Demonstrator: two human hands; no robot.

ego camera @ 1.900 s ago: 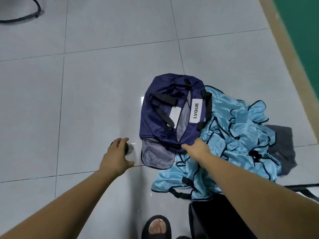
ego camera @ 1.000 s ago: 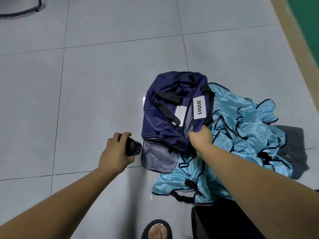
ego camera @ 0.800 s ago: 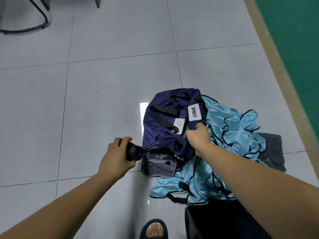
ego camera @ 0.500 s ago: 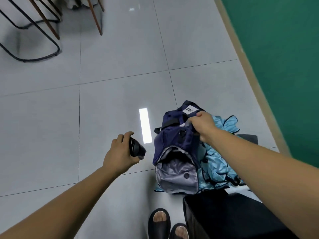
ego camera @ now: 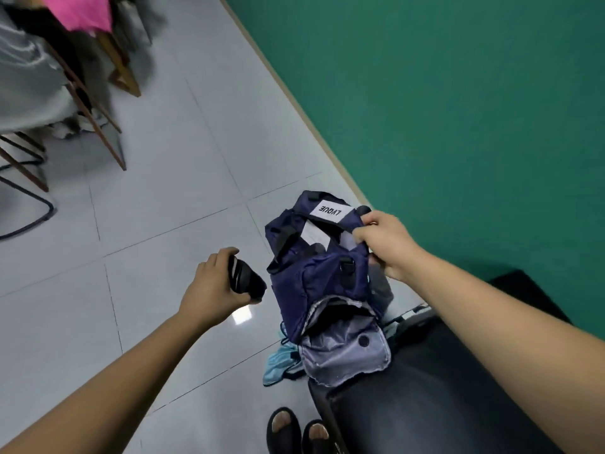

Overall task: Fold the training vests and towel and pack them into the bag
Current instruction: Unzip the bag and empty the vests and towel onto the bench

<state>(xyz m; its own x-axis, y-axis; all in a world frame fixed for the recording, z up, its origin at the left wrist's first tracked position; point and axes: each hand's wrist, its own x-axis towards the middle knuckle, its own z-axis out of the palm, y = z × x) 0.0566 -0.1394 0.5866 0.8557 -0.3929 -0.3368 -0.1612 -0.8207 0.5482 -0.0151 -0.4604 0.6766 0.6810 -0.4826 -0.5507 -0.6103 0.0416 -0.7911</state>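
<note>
The bag is soft dark blue cloth with a shiny grey lining (a bit wrinkly). The vests are smooth, shiny blue cloth. The floor is glossy grey tile.

Soft indoor light (motion-blurred upper-left corner)

Black open-toed sandals on both feet — and, seemingly, dark trousers.

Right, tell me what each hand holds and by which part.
The right hand grips the navy bag by its top edge beside the white label. The left hand grips a black object around its near end.
</note>
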